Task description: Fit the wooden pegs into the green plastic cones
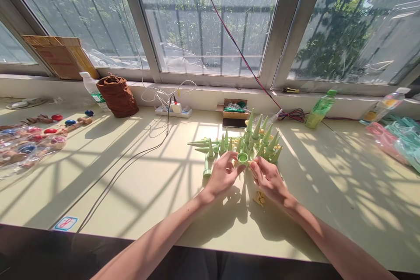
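My left hand (pixel 226 170) is closed around a green hollow plastic piece (pixel 242 158), its round open end turned toward me. Close by on the right, my right hand (pixel 267 177) pinches something small and yellowish at the rim of that piece; the fingers mostly hide it. Behind both hands stand several green cone-tipped plastic pieces (pixel 256 131), some upright and some lying on their sides. A green tube-shaped piece (pixel 207 168) stands left of my left hand. Below my right hand, a few small yellow pieces (pixel 259 198) lie on the pale table (pixel 157 201).
At the back are a small cardboard box (pixel 235 109), a power strip (pixel 173 111) with cables, and a brown drawstring bag (pixel 117 95). A green bottle (pixel 320 109) stands at right. Bagged wooden beads (pixel 29 146) lie at left, and a sticker (pixel 66 223) marks the front edge.
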A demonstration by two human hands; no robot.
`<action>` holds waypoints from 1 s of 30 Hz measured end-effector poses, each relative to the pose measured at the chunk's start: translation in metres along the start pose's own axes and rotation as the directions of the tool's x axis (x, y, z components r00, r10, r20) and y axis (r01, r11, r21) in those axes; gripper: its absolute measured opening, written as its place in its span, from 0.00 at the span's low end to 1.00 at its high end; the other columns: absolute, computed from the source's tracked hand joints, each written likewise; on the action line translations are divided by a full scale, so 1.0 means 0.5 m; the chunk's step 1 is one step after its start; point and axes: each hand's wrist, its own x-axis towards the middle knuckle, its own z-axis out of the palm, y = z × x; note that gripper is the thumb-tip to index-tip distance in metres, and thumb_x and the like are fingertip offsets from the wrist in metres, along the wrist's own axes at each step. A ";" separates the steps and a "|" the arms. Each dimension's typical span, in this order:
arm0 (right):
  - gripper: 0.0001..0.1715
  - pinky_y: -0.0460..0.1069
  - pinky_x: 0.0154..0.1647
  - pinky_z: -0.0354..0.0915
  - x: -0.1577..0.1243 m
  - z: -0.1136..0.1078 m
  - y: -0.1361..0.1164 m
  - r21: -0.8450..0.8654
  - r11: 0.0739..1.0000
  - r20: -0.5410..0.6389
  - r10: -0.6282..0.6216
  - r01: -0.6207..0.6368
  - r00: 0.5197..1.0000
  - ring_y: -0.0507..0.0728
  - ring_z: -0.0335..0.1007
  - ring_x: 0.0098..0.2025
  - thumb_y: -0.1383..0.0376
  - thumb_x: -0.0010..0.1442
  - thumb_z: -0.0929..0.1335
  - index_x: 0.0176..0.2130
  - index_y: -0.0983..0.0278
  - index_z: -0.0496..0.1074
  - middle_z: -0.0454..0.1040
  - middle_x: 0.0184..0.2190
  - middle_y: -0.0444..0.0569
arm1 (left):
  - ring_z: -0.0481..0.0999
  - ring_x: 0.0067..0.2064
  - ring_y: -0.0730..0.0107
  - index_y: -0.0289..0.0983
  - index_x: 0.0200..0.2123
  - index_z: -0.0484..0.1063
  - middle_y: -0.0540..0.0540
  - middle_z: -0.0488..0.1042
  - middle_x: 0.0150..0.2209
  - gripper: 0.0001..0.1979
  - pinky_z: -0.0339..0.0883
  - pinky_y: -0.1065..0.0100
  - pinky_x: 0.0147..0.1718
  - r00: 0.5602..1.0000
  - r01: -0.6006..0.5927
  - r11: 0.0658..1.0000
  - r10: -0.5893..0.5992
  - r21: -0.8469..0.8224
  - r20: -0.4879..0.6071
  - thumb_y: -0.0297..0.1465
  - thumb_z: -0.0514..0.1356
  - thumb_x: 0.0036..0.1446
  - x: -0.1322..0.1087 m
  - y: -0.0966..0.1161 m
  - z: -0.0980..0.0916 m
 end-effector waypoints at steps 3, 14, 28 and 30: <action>0.19 0.47 0.23 0.57 0.000 -0.003 0.001 -0.001 1.000 -0.005 -0.027 0.027 1.000 0.51 0.57 0.21 0.52 0.69 0.61 0.32 0.61 0.62 0.62 0.22 0.41 | 0.68 0.23 0.78 0.37 0.40 0.68 0.49 0.72 0.34 0.19 0.63 0.75 0.19 0.997 0.079 0.994 -0.078 -0.081 0.007 0.45 0.64 0.56 0.002 0.005 0.002; 0.19 0.48 0.26 0.59 0.007 -0.012 -0.011 -0.060 0.994 0.047 -0.091 0.094 0.995 0.53 0.60 0.25 0.53 0.69 0.62 0.35 0.63 0.69 0.68 0.26 0.45 | 0.63 0.15 0.76 0.34 0.25 0.69 0.51 0.65 0.15 0.30 0.54 0.73 0.14 0.938 0.301 0.913 -0.231 -0.277 0.258 0.54 0.51 0.63 0.002 0.007 -0.005; 0.19 0.49 0.22 0.57 0.003 -0.008 -0.010 -0.024 0.999 0.040 -0.026 0.027 0.999 0.53 0.56 0.22 0.53 0.68 0.61 0.29 0.59 0.58 0.61 0.21 0.43 | 0.68 0.23 0.75 0.35 0.39 0.69 0.51 0.69 0.27 0.18 0.63 0.73 0.20 0.980 0.115 0.992 -0.104 -0.055 0.172 0.46 0.58 0.62 -0.006 0.003 -0.008; 0.19 0.50 0.22 0.57 0.004 -0.008 -0.011 -0.024 0.999 0.041 -0.025 0.026 0.999 0.53 0.56 0.22 0.53 0.68 0.61 0.28 0.59 0.57 0.61 0.21 0.43 | 0.68 0.26 0.75 0.35 0.39 0.70 0.48 0.70 0.33 0.16 0.64 0.73 0.22 0.990 0.028 1.000 -0.026 -0.013 0.142 0.43 0.59 0.61 -0.008 0.001 -0.008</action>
